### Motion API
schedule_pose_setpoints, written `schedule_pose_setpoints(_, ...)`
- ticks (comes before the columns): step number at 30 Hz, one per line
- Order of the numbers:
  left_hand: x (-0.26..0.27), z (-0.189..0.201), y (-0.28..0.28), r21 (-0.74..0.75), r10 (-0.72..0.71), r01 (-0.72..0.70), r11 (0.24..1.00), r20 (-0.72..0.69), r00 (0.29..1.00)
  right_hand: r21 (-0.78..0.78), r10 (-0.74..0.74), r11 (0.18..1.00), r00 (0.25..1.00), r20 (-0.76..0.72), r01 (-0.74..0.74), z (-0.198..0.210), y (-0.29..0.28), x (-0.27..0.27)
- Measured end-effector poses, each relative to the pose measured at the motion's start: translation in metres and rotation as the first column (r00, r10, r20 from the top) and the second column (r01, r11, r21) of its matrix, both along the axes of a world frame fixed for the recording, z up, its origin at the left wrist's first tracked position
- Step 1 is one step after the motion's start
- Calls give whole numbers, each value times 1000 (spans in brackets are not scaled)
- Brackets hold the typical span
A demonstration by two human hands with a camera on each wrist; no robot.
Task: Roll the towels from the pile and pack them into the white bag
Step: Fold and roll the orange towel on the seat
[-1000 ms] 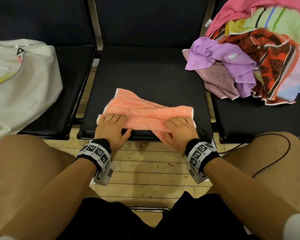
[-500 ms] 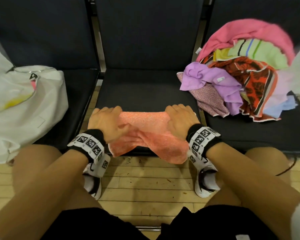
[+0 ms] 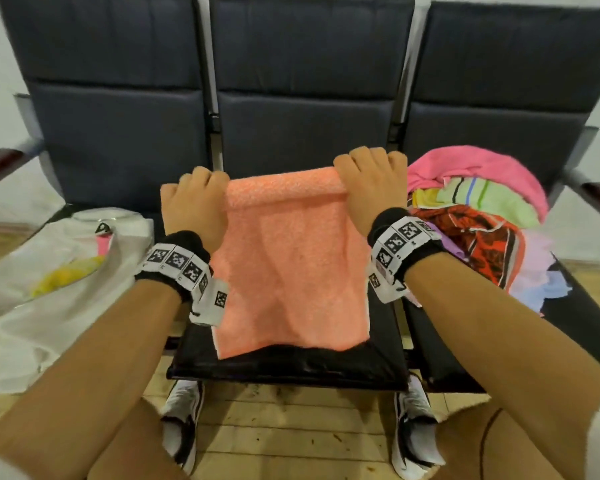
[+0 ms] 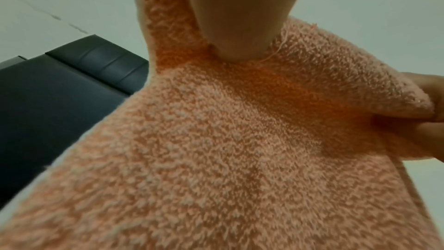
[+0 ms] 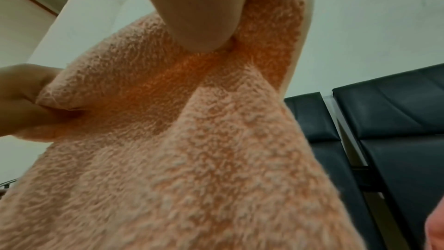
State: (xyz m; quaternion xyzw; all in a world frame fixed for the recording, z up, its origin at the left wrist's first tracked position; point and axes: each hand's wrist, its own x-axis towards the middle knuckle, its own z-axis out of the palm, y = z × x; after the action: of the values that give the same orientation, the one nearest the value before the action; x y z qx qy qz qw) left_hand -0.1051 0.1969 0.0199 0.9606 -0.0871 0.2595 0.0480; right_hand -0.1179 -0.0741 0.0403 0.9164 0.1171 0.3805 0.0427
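Hands up in front of the chairs, each clamped on a top corner of the orange towel (image 3: 291, 265). Left hand (image 3: 191, 206) pinches the left corner, thumb pressed into the terry in the left wrist view; right hand (image 3: 371, 188) pinches the right corner the same way. Towel hangs flat between and below both hands, lower edge over the middle seat (image 3: 291, 368), contact unclear. White bag (image 3: 49, 296) lies slumped on the seat left of the left hand. Towel pile (image 3: 478, 216) sits heaped on the seat just right of the right hand.
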Motion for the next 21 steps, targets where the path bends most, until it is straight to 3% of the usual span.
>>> schedule_pose_setpoints(4,-3,2,-1,-59,-25,33,998,128,991,55,5,998,996,93,-11,3,-2,-3)
schedule_pose_setpoints(8,-9,-46,6,54,-41,37,998,73,997,-16,22,1000,999,29,-21,-49,-10,-16)
schedule_pose_setpoints(10,-18,-80,7,142,-65,72,987,-54,996,-37,24,999,996,-91,-27,-92,-13,-31)
schedule_pose_setpoints(12,-33,-118,8,245,-41,117,962,-295,955,-77,17,996,969,-246,-37,-144,-15,-52)
schedule_pose_setpoints(16,-70,-190,16,334,49,244,910,-672,739,-104,-32,994,854,-520,-26,-233,-23,-101)
schedule_pose_setpoints(18,-85,-213,20,334,65,283,899,-741,668,-64,1,997,787,-617,-51,-255,-25,-119)
schedule_pose_setpoints(21,-92,-226,20,324,38,309,894,-743,668,26,83,995,664,-743,-96,-270,-29,-129)
